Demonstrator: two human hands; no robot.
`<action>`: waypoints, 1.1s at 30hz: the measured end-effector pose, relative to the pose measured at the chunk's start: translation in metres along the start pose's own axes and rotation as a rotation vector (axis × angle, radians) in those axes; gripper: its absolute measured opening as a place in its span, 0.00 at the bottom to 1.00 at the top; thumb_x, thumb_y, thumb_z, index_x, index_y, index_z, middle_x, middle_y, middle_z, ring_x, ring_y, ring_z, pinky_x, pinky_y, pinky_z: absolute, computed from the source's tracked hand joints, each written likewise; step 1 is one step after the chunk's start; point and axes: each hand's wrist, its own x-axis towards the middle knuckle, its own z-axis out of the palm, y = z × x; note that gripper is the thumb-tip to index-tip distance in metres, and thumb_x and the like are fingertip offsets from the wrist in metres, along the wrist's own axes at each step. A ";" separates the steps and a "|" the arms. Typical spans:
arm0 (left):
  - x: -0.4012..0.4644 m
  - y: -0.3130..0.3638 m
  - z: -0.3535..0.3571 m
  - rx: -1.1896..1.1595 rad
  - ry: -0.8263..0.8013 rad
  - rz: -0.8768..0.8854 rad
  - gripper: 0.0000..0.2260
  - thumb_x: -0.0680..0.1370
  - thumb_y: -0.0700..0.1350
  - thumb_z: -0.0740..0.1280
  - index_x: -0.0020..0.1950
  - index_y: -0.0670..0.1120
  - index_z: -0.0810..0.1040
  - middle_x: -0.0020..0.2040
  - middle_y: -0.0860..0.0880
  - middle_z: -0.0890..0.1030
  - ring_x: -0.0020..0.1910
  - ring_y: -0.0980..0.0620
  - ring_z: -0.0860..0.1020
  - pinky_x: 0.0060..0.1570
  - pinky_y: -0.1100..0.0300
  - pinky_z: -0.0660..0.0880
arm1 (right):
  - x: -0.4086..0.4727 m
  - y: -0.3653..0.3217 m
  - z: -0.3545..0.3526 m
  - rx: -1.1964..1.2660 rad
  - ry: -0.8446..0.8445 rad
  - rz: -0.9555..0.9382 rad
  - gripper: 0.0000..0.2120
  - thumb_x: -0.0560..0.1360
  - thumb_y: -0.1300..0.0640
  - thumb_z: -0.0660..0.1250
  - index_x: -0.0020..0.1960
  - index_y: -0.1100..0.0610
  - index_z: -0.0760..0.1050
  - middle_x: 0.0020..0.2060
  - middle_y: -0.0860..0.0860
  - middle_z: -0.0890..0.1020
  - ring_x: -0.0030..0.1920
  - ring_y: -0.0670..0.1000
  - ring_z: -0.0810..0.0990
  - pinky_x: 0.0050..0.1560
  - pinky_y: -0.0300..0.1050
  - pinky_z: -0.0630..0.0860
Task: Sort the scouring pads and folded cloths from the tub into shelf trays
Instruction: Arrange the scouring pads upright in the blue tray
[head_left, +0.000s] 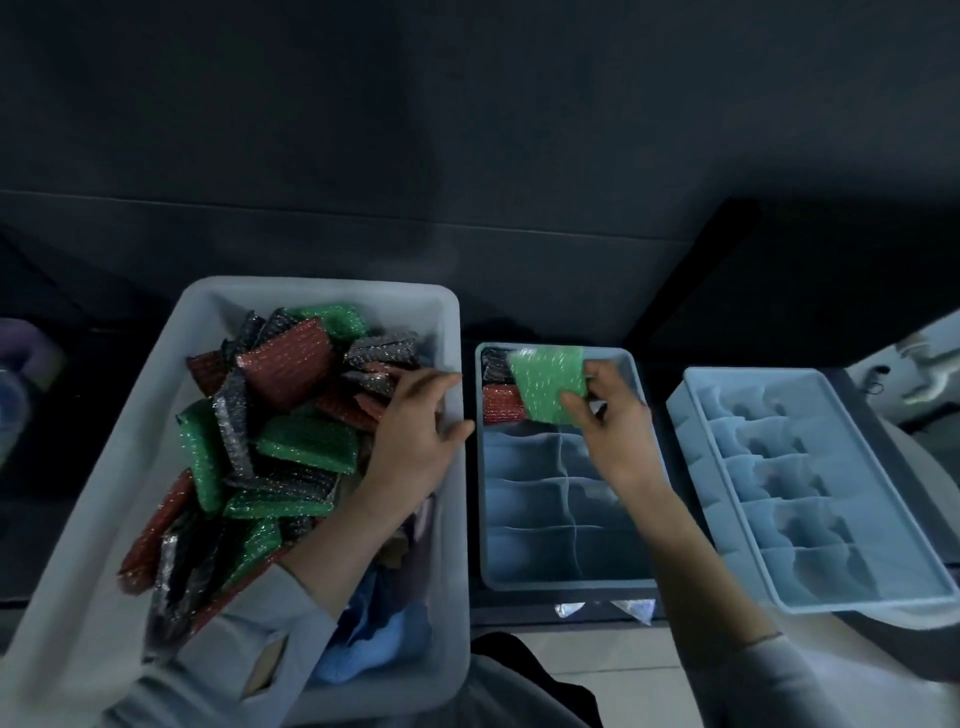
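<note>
Green glittery scouring pad (545, 384) hangs over the far compartments of the middle blue divided tray (563, 584), pinched between thumb and fingers of the right hand (610, 421). The left hand (415, 436), fingers relaxed and spread, rests on the grey tub (452, 519) rim. No writing is legible.

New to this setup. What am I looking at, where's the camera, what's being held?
There is no robot here: a person works with bare hands, filmed by one wide-angle camera on their head that looks down. The large grey tub holds red, green and dark scouring pads, with cloths at its near end. Beside it stand a divided middle tray and a second divided tray further right. The right hand pinches a green pad over the middle tray's far end, where a red pad and a dark one already sit. The left hand is at the tub's right rim, holding nothing visible.
</note>
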 end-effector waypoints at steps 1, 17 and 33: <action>-0.002 0.000 0.001 0.011 -0.001 -0.004 0.26 0.74 0.41 0.74 0.70 0.43 0.73 0.65 0.45 0.72 0.62 0.47 0.76 0.68 0.52 0.71 | -0.003 0.003 0.003 -0.143 0.014 -0.096 0.13 0.75 0.58 0.72 0.59 0.57 0.76 0.46 0.55 0.83 0.45 0.54 0.80 0.43 0.47 0.78; -0.012 0.001 -0.015 0.168 0.105 0.053 0.23 0.74 0.43 0.73 0.69 0.47 0.75 0.66 0.46 0.74 0.65 0.49 0.73 0.70 0.59 0.65 | 0.018 -0.008 0.047 -0.502 -0.151 -0.359 0.16 0.70 0.61 0.73 0.57 0.55 0.81 0.51 0.53 0.84 0.55 0.58 0.78 0.53 0.50 0.77; -0.019 -0.078 -0.160 0.658 -0.089 -0.253 0.24 0.77 0.54 0.67 0.71 0.50 0.64 0.60 0.44 0.79 0.57 0.44 0.78 0.55 0.51 0.76 | 0.012 -0.139 0.137 -0.768 -0.420 -0.330 0.27 0.71 0.60 0.69 0.68 0.52 0.67 0.57 0.55 0.79 0.57 0.58 0.78 0.54 0.49 0.75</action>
